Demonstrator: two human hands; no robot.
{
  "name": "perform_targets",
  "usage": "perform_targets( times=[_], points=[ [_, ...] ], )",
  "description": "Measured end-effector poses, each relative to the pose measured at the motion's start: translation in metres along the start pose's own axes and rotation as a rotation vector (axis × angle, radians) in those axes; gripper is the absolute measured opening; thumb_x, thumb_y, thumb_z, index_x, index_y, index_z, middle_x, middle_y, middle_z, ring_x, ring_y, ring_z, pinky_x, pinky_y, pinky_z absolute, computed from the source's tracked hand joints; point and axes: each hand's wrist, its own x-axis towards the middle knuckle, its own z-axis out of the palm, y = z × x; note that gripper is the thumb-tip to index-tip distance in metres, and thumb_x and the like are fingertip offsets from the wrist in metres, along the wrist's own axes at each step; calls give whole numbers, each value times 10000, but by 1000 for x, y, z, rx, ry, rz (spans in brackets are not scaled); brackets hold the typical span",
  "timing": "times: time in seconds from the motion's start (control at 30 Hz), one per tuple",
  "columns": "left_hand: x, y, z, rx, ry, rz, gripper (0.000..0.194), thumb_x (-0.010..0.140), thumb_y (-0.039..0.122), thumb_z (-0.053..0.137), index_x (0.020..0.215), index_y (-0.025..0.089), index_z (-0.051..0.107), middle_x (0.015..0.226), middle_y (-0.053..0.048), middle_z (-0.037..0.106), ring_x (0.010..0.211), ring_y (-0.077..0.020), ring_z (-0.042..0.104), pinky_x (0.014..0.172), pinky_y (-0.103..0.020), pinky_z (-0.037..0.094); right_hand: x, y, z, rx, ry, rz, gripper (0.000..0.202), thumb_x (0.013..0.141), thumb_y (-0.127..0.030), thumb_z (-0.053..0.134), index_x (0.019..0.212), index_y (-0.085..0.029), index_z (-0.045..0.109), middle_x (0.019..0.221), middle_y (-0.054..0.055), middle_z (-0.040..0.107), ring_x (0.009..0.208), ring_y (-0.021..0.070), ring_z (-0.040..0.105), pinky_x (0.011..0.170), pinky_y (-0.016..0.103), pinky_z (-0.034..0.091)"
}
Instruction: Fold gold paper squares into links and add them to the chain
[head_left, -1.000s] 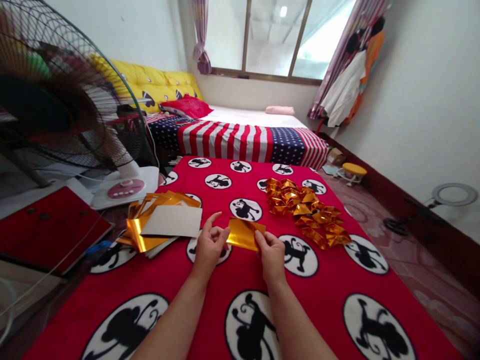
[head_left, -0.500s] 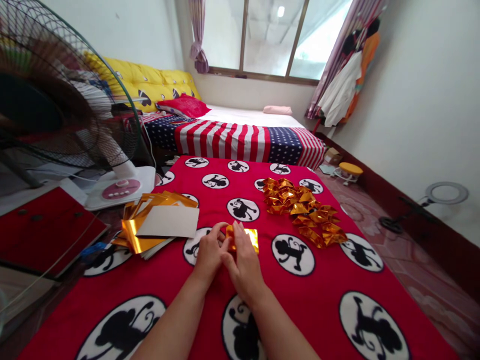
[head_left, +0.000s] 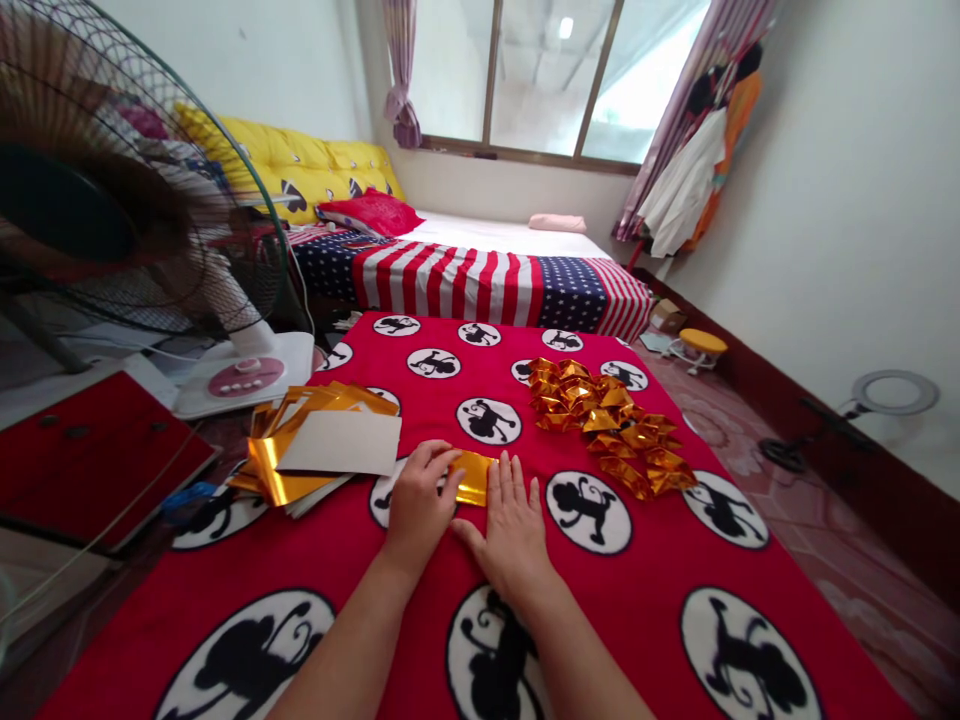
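Covering gold foil paper, long side crosswise, at right end with flattened right hand, at left end with curled left hand, unclear whether gripping.

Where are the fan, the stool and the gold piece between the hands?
Fan (head_left: 82,208), head view: on its dark hub.
Stool (head_left: 702,341), head view: on its yellow seat.
Gold piece (head_left: 472,480), head view: on its uncovered middle.

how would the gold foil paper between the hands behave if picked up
The gold foil paper looks thin, so it's probably light. Its straight edges suggest it may be stiff rather than floppy. The glossy face could be slippery.
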Motion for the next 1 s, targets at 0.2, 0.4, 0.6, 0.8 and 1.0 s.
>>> perform_targets(
  times=[0.2, 0.4, 0.6, 0.8, 1.0],
  points=[
    [-7, 10, 8, 26, -560, 255, 576, 962, 440, 403, 1479, 191, 357, 1543, -103, 352, 1433, -238, 315, 1175, -448, 265, 1, 1, 3, -17, -7, -22, 693, 915, -422, 408, 1537, -188, 207, 1610, 79, 105, 1490, 278, 6, 1174, 512, 6],
    [-10, -9, 3, 313, -573, 105, 564, 975, 422, 335, 1479, 171, 352, 1568, -87, 282, 1457, -251, 257, 1180, -514, 199, -1, 4, -6, 13, -22, -27, 801, 887, -539, 424, 1528, -108, 212, 1609, 92, 63, 1492, 258, 1, 1186, 487, 23],
    [-10, -10, 0, 366, -504, 61, 501, 948, 280, 369, 1445, 254, 423, 1557, -37, 319, 1449, -269, 273, 1159, -552, 205, -3, 12, -14, 0, -38, 16, 768, 927, -531, 388, 1525, -85, 204, 1604, 106, 78, 1492, 252, 47, 1186, 488, 69],
    [-13, -10, 4, 384, -436, 54, 490, 928, 266, 399, 1413, 273, 469, 1541, -35, 363, 1438, -270, 292, 1156, -549, 202, -9, 13, -17, -36, 90, 202, 747, 954, -491, 349, 1517, -24, 194, 1593, 162, 56, 1488, 296, 39, 1166, 542, 76],
    [-11, -14, 5, 430, -499, 51, 496, 913, 238, 408, 1401, 290, 484, 1539, -28, 369, 1431, -274, 309, 1144, -548, 232, -18, -22, -10, 85, 23, -202, 725, 960, -513, 299, 1543, -121, 118, 1608, 77, 61, 1493, 216, 26, 1195, 443, 76]
  ],
)
